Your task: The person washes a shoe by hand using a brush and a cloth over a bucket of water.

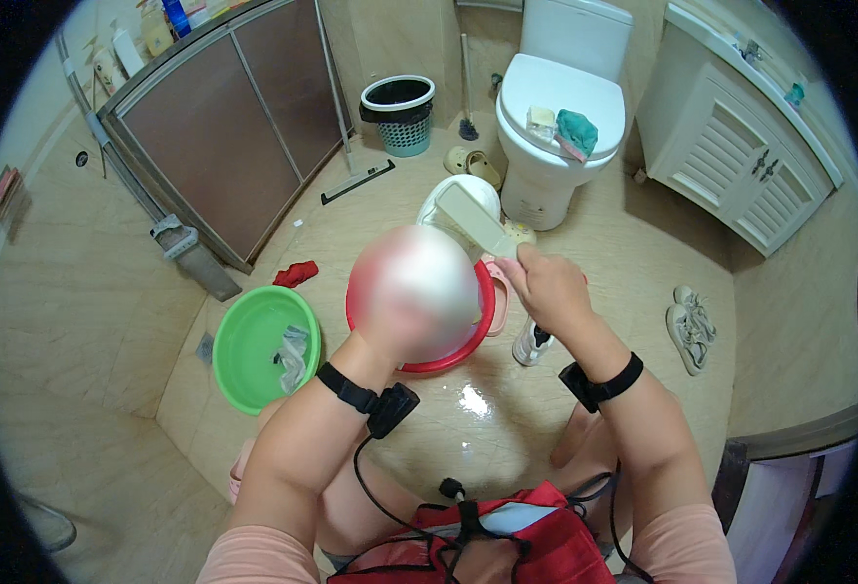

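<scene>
My right hand point(554, 288) grips the handle of a pale green brush point(473, 215). Its long flat head points up and left, over a white bucket point(473, 186). My left hand point(400, 325) reaches over a red basin point(447, 364). A blurred patch covers most of that hand and the basin's inside, so what it holds or touches cannot be made out. Just below my right hand, on the floor, is a white bottle point(530, 344). A pink slipper point(500, 299) lies between basin and bottle.
Left of the red basin stands a green basin point(243, 350) holding grey cloth point(294, 361). A red cloth point(296, 274) lies behind it. Farther back are a floor squeegee point(358, 181), a bin point(403, 131) and a toilet point(538, 182). Sneakers point(690, 328) lie right. The floor point(476, 431) looks wet.
</scene>
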Tool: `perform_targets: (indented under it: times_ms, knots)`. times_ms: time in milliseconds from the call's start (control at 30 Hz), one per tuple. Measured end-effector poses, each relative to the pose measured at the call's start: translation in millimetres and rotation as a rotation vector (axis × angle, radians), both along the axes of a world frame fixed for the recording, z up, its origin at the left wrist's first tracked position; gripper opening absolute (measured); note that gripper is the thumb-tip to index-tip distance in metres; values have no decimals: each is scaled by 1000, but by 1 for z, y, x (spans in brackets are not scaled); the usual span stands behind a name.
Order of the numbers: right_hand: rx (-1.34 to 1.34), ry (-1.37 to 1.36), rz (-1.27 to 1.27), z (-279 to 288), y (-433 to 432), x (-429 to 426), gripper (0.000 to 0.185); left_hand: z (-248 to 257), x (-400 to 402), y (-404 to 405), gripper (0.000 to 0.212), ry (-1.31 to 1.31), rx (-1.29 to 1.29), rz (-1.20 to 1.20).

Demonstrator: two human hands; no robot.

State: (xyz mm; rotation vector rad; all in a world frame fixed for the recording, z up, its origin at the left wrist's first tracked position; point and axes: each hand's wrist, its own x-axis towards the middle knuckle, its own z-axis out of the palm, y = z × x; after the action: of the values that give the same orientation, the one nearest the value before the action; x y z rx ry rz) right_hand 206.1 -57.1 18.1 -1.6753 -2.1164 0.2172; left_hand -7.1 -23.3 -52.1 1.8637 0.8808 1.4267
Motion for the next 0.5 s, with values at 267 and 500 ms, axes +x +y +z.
perform_targets:
  times_ms: [267,500]
  knots:
    - [-100,96,314,-24,-26,-23,38,-15,-24,0,51,-83,-329,-176]
    - [-183,106,328,-29,-37,-33,31,-10,-28,5,65,-108,-357,-224]
